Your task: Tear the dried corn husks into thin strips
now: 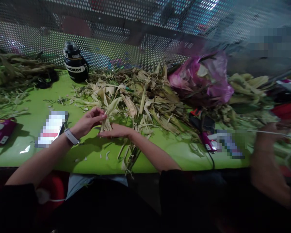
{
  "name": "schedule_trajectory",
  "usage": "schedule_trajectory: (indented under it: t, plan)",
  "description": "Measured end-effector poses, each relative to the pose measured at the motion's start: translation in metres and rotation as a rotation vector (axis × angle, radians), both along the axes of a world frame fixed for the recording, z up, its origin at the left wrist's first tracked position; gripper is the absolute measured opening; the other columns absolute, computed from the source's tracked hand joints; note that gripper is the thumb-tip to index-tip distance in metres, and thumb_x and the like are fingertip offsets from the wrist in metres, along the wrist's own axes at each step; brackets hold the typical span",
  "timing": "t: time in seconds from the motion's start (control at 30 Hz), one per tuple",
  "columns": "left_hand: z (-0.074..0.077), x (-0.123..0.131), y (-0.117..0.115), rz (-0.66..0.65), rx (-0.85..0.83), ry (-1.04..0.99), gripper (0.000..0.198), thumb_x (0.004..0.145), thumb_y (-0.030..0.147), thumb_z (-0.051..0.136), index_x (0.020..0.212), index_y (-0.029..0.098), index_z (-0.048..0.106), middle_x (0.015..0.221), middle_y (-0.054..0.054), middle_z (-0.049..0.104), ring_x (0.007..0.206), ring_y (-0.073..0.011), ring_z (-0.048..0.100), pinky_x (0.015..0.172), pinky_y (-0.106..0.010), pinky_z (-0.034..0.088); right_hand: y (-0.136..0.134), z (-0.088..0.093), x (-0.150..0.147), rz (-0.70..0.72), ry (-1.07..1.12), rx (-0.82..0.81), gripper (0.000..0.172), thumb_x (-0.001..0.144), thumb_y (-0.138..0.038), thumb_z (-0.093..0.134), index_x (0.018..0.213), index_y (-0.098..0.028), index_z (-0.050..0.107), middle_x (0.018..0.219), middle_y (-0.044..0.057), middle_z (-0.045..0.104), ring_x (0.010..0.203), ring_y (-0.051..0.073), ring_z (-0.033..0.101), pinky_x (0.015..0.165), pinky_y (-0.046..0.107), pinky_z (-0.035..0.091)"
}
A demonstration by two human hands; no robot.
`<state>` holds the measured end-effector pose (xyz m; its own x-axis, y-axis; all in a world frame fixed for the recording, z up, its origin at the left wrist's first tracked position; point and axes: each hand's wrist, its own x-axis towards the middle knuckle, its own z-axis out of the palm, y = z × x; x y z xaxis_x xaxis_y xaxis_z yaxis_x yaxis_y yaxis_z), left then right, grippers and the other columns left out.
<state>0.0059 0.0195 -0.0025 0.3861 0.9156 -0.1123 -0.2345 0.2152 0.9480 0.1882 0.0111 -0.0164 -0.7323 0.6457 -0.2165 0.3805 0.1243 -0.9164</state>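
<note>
Pale corn husks (109, 111), bunched upright, are between my two hands above the green table. My left hand (93, 117), with a white watch band at the wrist, pinches the bunch from the left side. From below and to the right, my right hand (116, 130) is wrapped about the lower end of the same husks, its fingers partly hidden. Just beyond lies a large heap of dry corn husks (140, 87). Loose strands (131, 158) hang over the table's front edge by my right forearm.
A black jug (75, 66) stands at the back left, and a lit phone (52, 127) lies near my left forearm. A pink plastic bag (208, 79) rests at the right rear. Another person's arm (266, 155) reaches in at right. Behind runs a perforated metal screen (126, 35).
</note>
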Motion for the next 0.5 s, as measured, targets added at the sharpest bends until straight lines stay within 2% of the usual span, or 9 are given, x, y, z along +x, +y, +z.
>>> schedule_trajectory:
  t: [0.07, 0.13, 0.2, 0.27, 0.33, 0.37, 0.43, 0.5]
  plan:
    - [0.002, -0.007, 0.001, 0.063, -0.050, -0.076, 0.027, 0.069, 0.023, 0.087, 0.086, 0.017, 0.067, 0.080, 0.002, 0.067, 0.069, -0.0079, 0.061, 0.064, -0.018, 0.051, -0.002, -0.007, -0.005, -0.018, 0.049, 0.169, 0.056, 0.094, -0.062, 0.048, 0.117, -0.015, 0.066, 0.113, 0.009, 0.068, 0.112, 0.023, 0.061, 0.102, 0.039, 0.048]
    - [0.002, -0.013, 0.002, 0.115, -0.072, -0.134, 0.028, 0.070, 0.019, 0.086, 0.094, 0.016, 0.071, 0.083, 0.001, 0.068, 0.072, -0.0080, 0.063, 0.066, -0.017, 0.052, -0.004, -0.015, -0.010, 0.061, 0.001, 0.400, 0.057, 0.096, -0.062, 0.044, 0.128, -0.019, 0.065, 0.139, 0.011, 0.059, 0.137, 0.026, 0.046, 0.119, 0.044, 0.033]
    - [0.002, -0.019, 0.003, 0.151, -0.091, -0.171, 0.033, 0.072, 0.017, 0.084, 0.102, 0.016, 0.073, 0.089, -0.001, 0.071, 0.077, -0.0089, 0.066, 0.071, -0.018, 0.054, -0.005, -0.025, -0.013, 0.169, -0.148, 0.616, 0.059, 0.091, -0.063, 0.055, 0.132, -0.022, 0.064, 0.152, 0.010, 0.049, 0.147, 0.030, 0.033, 0.124, 0.049, 0.021]
    - [0.001, -0.022, 0.004, 0.158, -0.110, -0.197, 0.035, 0.072, 0.016, 0.083, 0.106, 0.016, 0.074, 0.095, -0.003, 0.073, 0.081, -0.0099, 0.067, 0.073, -0.018, 0.055, -0.001, -0.034, -0.011, 0.168, -0.307, 0.758, 0.063, 0.088, -0.062, 0.060, 0.137, -0.021, 0.061, 0.156, 0.012, 0.045, 0.149, 0.034, 0.030, 0.125, 0.053, 0.017]
    - [0.001, -0.024, 0.003, 0.130, -0.129, -0.203, 0.032, 0.072, 0.018, 0.083, 0.104, 0.016, 0.075, 0.096, -0.004, 0.074, 0.081, -0.0105, 0.068, 0.072, -0.018, 0.055, 0.012, -0.044, -0.003, 0.018, -0.436, 0.809, 0.061, 0.095, -0.053, 0.053, 0.145, -0.017, 0.053, 0.156, 0.014, 0.045, 0.148, 0.033, 0.034, 0.124, 0.053, 0.020]
    - [0.000, -0.025, 0.003, 0.116, -0.135, -0.196, 0.030, 0.072, 0.018, 0.083, 0.101, 0.016, 0.076, 0.093, -0.004, 0.074, 0.078, -0.0100, 0.067, 0.070, -0.017, 0.055, 0.021, -0.047, 0.002, -0.122, -0.512, 0.801, 0.059, 0.097, -0.049, 0.052, 0.146, -0.016, 0.051, 0.152, 0.015, 0.050, 0.145, 0.033, 0.039, 0.122, 0.052, 0.024]
    - [-0.001, -0.025, 0.002, 0.105, -0.144, -0.173, 0.025, 0.070, 0.018, 0.085, 0.094, 0.017, 0.076, 0.089, -0.002, 0.073, 0.071, -0.0080, 0.065, 0.062, -0.015, 0.052, 0.039, -0.053, 0.014, -0.330, -0.618, 0.789, 0.053, 0.095, -0.042, 0.055, 0.139, -0.013, 0.058, 0.146, 0.017, 0.056, 0.141, 0.033, 0.044, 0.120, 0.050, 0.029]
    - [-0.004, -0.024, 0.002, 0.112, -0.145, -0.147, 0.027, 0.069, 0.018, 0.086, 0.094, 0.018, 0.075, 0.088, 0.000, 0.071, 0.068, -0.0063, 0.063, 0.056, -0.013, 0.049, 0.051, -0.055, 0.025, -0.461, -0.634, 0.764, 0.042, 0.090, -0.033, 0.061, 0.126, -0.013, 0.066, 0.135, 0.017, 0.064, 0.133, 0.031, 0.052, 0.117, 0.047, 0.035]
